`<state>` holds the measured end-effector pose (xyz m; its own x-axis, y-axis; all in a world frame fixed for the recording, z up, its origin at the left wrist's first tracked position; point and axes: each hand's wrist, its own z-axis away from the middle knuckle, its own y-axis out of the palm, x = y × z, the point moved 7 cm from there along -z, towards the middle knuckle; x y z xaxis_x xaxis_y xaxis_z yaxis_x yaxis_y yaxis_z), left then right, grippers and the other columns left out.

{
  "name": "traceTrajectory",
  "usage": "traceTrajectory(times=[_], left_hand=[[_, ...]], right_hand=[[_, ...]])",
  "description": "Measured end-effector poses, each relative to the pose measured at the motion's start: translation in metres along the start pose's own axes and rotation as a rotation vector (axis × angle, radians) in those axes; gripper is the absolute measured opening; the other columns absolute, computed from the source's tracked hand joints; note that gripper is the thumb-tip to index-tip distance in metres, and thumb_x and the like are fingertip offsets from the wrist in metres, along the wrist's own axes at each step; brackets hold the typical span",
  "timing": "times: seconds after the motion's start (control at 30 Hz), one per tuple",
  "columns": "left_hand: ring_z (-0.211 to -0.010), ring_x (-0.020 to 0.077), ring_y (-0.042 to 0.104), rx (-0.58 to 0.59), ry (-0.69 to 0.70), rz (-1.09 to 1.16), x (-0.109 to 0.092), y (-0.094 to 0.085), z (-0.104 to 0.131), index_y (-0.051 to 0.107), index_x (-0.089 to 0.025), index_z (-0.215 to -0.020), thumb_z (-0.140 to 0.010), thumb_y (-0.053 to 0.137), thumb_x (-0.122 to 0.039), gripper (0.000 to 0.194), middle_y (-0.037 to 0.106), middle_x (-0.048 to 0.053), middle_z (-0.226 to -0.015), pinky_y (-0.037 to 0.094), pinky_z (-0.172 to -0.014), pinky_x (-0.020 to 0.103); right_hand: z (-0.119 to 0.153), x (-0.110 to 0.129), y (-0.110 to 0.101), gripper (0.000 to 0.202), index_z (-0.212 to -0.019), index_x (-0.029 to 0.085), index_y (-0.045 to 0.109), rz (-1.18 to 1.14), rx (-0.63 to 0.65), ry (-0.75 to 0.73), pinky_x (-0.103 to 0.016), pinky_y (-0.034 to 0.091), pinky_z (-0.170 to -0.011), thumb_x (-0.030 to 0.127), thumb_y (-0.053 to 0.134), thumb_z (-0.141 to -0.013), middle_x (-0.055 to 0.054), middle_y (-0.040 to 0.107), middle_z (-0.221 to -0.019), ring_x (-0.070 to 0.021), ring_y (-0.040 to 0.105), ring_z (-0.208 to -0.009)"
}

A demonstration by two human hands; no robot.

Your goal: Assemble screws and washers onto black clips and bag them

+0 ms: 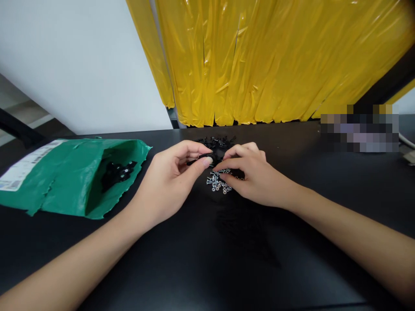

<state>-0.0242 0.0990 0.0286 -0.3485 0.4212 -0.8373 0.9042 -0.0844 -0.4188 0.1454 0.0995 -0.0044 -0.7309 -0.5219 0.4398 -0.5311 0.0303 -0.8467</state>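
My left hand (177, 179) pinches a small black plastic part (203, 156) between thumb and fingers; its exact kind is too small and dark to make out. Just right of it, my right hand (251, 168) hovers over a pile of small silver screws (214, 178). Its thumb and index finger are slightly apart at the pile's edge, with nothing visible between them. Several small round washers or nuts (224, 188) lie at the near side of the screws. Behind both hands is a heap of small black parts (218, 141), partly hidden by the fingers.
At left on the black table (181, 268) lies an open green plastic mailing bag (71, 181) with black parts (118, 172) inside its mouth. Yellow plastic sheeting (259, 60) hangs behind the table beside a white panel (84, 60). A pixelated area (363, 129) covers something at right.
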Motion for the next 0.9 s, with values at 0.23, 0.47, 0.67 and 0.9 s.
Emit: traceTrajectory(times=[0.23, 0.47, 0.67, 0.9], left_hand=[[-0.09, 0.0134, 0.075, -0.023, 0.202, -0.22, -0.016, -0.001, 0.007, 0.077, -0.023, -0.106, -0.091, 0.078, -0.027, 0.016, 0.08, -0.001, -0.101, 0.06, -0.084, 0.022], [-0.076, 0.0129, 0.077, -0.028, 0.52, -0.426, -0.043, 0.0, 0.021, 0.075, -0.027, -0.099, -0.088, 0.081, -0.026, 0.012, 0.083, -0.003, -0.095, 0.063, -0.076, 0.025], [-0.08, 0.0156, 0.079, 0.047, 0.608, -0.395, -0.049, 0.004, 0.026, 0.074, -0.03, -0.096, -0.089, 0.079, -0.021, 0.013, 0.083, -0.003, -0.088, 0.064, -0.074, 0.026], [-0.085, 0.0177, 0.081, 0.106, 0.628, -0.38, -0.053, 0.005, 0.033, 0.078, -0.033, -0.097, -0.09, 0.077, -0.018, 0.016, 0.084, -0.004, -0.095, 0.067, -0.079, 0.028]], right_hand=[[-0.003, 0.0, 0.0, 0.016, -0.103, 0.034, 0.083, -0.006, 0.043, 0.032, -0.048, 0.034, -0.093, 0.027, 0.07, -0.097, -0.004, 0.069, -0.117, -0.031, 0.05, -0.119], [-0.003, -0.002, -0.001, 0.013, -0.094, 0.031, 0.08, -0.059, 0.034, 0.043, -0.05, 0.033, -0.095, 0.024, 0.07, -0.094, -0.003, 0.072, -0.115, -0.0317, 0.051, -0.118], [-0.002, -0.002, 0.001, 0.014, -0.092, 0.027, 0.074, -0.077, 0.038, 0.041, -0.051, 0.033, -0.097, 0.018, 0.064, -0.094, -0.003, 0.073, -0.111, -0.031, 0.052, -0.117], [-0.001, 0.0, -0.002, 0.013, -0.093, 0.025, 0.069, -0.073, 0.008, 0.017, -0.048, 0.035, -0.094, 0.018, 0.059, -0.098, -0.002, 0.071, -0.108, -0.0287, 0.053, -0.114]])
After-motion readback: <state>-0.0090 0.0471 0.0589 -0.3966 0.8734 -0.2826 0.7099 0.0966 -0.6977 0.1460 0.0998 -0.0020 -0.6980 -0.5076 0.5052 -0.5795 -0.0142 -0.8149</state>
